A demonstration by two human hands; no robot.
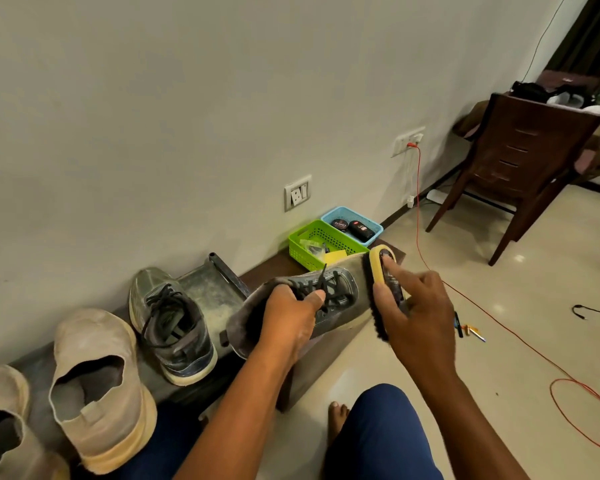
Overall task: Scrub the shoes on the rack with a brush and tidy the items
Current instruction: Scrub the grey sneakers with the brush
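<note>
In the head view, a grey shoe (326, 299) is gripped at its laces by the left hand (291, 320) and held above the rack (222, 292), its heel half hidden behind that hand, while a yellow brush (383, 271) is clasped by the curled fingers of the right hand (416, 313) and laid bristles-first against the shoe's toe. A second grey shoe (174, 323) and a beige shoe (101, 382) are seen standing on the rack, another beige one being cut off at the left edge, and the small items in the green basket (312, 240) and blue basket (354, 220) beyond are hard to make out

home room | shoe rack (219, 289) by wall | wooden chair (520, 161) | tiled floor (534, 306)
</note>
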